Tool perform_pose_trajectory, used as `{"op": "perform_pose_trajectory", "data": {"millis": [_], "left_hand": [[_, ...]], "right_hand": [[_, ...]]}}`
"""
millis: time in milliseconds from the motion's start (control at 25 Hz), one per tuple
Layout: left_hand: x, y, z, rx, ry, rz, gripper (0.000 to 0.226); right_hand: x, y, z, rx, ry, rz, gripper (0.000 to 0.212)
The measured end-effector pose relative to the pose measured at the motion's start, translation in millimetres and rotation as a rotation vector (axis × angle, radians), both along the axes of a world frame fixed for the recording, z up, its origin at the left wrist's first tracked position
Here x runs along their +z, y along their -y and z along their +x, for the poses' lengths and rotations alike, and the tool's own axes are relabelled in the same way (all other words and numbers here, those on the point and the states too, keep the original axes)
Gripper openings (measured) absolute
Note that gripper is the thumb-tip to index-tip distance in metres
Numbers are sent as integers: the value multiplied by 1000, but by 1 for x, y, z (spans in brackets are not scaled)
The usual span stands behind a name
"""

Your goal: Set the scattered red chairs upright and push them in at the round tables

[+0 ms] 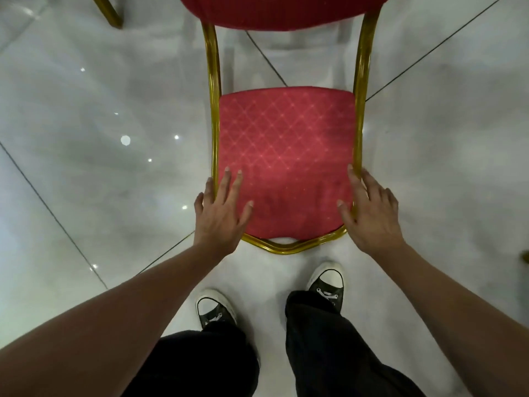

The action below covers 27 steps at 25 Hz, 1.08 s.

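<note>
A red chair (286,150) with a gold metal frame lies on its back on the shiny floor, its padded backrest toward me and its red seat at the top edge of the view. My left hand (221,209) reaches to the backrest's lower left corner with fingers spread and straight, fingertips over the red padding and the gold tube. My right hand (369,210) is at the lower right corner, fingers straight along the gold tube, thumb on the padding. Neither hand is curled round the frame.
A gold leg of another chair (110,11) shows at the top left. My two feet in black-and-white sneakers (217,309) stand just behind the backrest's top rail. Glossy grey floor tiles (100,138) spread left and right.
</note>
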<state>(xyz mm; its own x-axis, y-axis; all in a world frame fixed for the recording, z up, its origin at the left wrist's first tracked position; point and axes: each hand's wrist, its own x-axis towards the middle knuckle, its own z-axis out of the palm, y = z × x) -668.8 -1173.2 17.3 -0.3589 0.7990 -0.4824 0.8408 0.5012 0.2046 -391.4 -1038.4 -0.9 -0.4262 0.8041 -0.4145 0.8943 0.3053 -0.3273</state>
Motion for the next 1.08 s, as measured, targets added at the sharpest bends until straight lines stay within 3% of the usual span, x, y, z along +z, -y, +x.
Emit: {"op": "perform_pose_trajectory", "data": {"millis": [200, 400, 600, 800, 1080], "left_hand": [[-68, -15, -27, 91, -70, 0, 73], [-102, -14, -33, 245, 199, 40, 81], [-102, -12, -46, 235, 286, 84, 87], [-55, -5, -47, 241, 239, 73, 84], [91, 9, -31, 253, 175, -31, 81]], "right_hand": [[-67, -18, -11, -37, 111, 35, 73], [-84, -18, -22, -188, 46, -145, 80], [-80, -21, -21, -259, -53, -253, 82], [-37, -13, -23, -261, -24, -278, 80], [107, -1, -16, -270, 43, -300, 74]]}}
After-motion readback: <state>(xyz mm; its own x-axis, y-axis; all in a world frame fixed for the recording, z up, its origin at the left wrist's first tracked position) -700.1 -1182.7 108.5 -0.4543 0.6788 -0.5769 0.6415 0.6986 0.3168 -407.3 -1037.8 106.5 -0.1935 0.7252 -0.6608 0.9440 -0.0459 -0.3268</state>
